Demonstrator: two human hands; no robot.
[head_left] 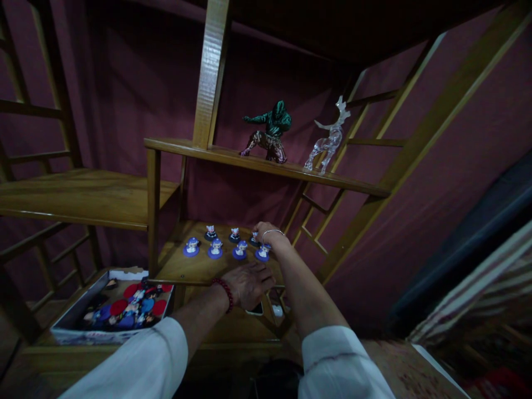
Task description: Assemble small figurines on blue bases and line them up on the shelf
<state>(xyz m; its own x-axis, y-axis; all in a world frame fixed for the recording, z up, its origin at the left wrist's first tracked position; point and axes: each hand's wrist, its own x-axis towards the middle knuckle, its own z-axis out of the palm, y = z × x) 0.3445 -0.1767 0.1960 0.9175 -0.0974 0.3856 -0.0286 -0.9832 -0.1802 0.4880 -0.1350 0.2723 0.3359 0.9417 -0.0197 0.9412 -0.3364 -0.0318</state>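
My right hand (268, 231) reaches to the back of the lower shelf, its fingers closed round a small white-headed figurine (254, 239) on a dark base. Two similar figurines, one in the middle (235, 235) and one at the left (210, 232), stand in the same back row. In front is a row of several purple-capped figurines on round purple bases, among them one at the left end (192, 247) and one by my right wrist (262, 253). My left hand (250, 284) is at the shelf's front edge, fingers stretched rightward, holding nothing visible.
A box (83, 336) of jumbled figurines with red, blue and purple bases stands at lower left. On the upper ledge (233, 157) are a green-and-bronze crouching figure (272, 130) and a clear deer statuette (330, 138). Wooden posts (153, 210) and side lattice frame the shelf.
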